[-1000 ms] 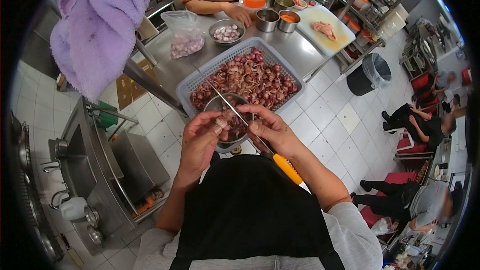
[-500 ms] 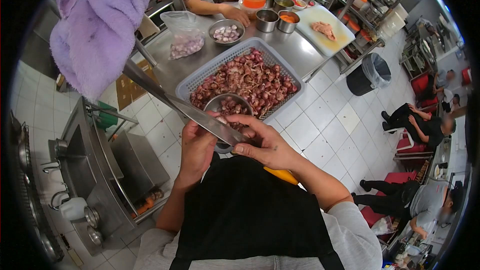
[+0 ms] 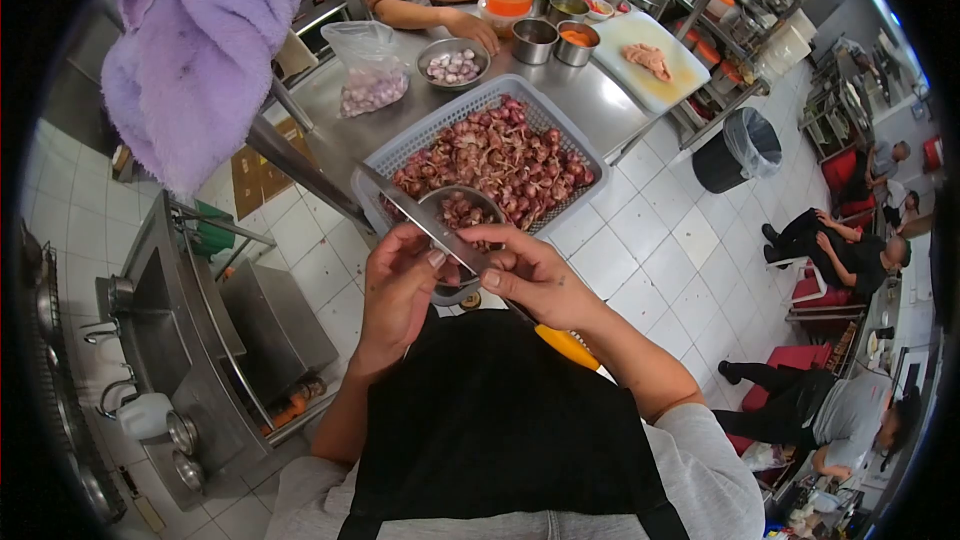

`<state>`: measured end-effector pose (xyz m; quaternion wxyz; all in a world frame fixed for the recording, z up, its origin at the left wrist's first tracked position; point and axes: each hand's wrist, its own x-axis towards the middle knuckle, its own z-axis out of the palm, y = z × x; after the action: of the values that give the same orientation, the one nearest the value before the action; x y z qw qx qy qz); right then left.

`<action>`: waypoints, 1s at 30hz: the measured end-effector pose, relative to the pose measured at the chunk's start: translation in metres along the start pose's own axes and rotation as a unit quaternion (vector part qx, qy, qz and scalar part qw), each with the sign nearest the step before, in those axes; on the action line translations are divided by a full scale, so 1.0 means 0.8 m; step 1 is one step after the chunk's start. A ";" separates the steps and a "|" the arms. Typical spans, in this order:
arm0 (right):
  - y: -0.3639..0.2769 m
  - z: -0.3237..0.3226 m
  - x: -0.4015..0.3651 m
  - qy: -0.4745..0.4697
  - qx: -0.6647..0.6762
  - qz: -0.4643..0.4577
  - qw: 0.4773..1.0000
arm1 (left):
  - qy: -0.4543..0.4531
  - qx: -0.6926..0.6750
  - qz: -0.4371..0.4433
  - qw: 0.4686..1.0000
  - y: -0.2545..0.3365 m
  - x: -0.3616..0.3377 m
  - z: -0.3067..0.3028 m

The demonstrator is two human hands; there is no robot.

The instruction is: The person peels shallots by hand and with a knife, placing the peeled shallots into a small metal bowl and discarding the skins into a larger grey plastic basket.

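My right hand (image 3: 520, 275) is closed on a knife (image 3: 425, 222), gripping it near the base of the blade, with the yellow handle under my wrist. The broad blade slants up and left across my left hand (image 3: 400, 285). My left fingers are bent together around what looks like a small shallot, mostly hidden by blade and fingers. Just beyond my hands, a metal bowl (image 3: 490, 204) of shallots sits in a grey plastic basket (image 3: 577, 132). Unpeeled red shallots (image 3: 505, 150) fill the basket.
A metal table (image 3: 330, 90) carries a bag of peeled shallots (image 3: 372, 90), a bowl of peeled shallots (image 3: 453, 67), metal containers (image 3: 534, 40) and a cutting board (image 3: 660, 85) with raw meat. Another person's arm (image 3: 440, 15) rests there. A purple towel (image 3: 205, 50) hangs at left.
The knife blade has shifted right and tilted more steeply, with its tip now over the basket's left edge. My hands have turned slightly, and more of the yellow handle shows.
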<state>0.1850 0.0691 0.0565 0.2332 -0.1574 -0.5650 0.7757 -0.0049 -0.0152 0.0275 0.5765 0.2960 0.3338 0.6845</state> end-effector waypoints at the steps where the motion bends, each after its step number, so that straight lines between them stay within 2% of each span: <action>1: -0.002 -0.002 -0.002 -0.009 -0.008 0.015 1.000 | 0.031 -0.011 0.002 0.999 0.002 0.000 0.006; 2: -0.001 -0.001 -0.003 -0.008 -0.008 0.015 1.000 | 0.061 -0.022 0.004 0.998 0.003 0.001 0.009; 4: 0.002 0.004 -0.006 -0.016 -0.063 0.006 0.998 | 0.070 -0.026 0.008 0.997 0.000 -0.001 0.007; 8: -0.002 0.011 -0.003 -0.010 -0.059 0.004 0.998 | 0.075 -0.040 0.004 0.996 -0.002 -0.003 0.004; 11: 0.004 0.010 -0.001 -0.009 -0.083 -0.045 0.995 | 0.084 -0.026 0.016 0.996 -0.004 -0.004 0.002; 14: 0.004 0.002 -0.001 -0.028 -0.028 -0.001 0.999 | 0.064 -0.026 0.017 0.997 0.001 -0.003 0.006; 16: -0.005 -0.001 -0.001 -0.012 0.060 0.049 0.997 | 0.040 -0.019 0.011 0.999 0.000 -0.001 -0.001; 18: 0.003 -0.003 0.000 -0.022 0.040 0.045 0.998 | 0.014 -0.011 0.005 1.000 0.002 -0.001 0.000; 20: 0.005 -0.001 0.000 -0.029 0.019 0.039 0.999 | 0.069 -0.029 -0.017 0.997 0.008 0.000 0.014; 22: 0.003 0.007 0.004 0.006 0.020 -0.019 1.000 | 0.066 -0.043 -0.028 0.996 0.015 0.001 0.019; 25: 0.010 0.010 0.004 0.024 -0.025 -0.038 0.999 | 0.083 -0.055 -0.035 0.994 0.013 -0.002 0.019; 27: 0.012 0.005 0.003 0.008 0.004 -0.013 1.000 | 0.100 -0.053 -0.030 0.993 0.009 -0.003 0.015; 30: 0.008 -0.002 0.003 -0.014 0.042 0.027 0.999 | 0.052 -0.041 -0.028 0.997 0.008 0.000 0.006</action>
<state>0.1826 0.0700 0.0500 0.2105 -0.1519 -0.5307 0.8068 -0.0049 -0.0153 0.0358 0.5892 0.2264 0.3428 0.6958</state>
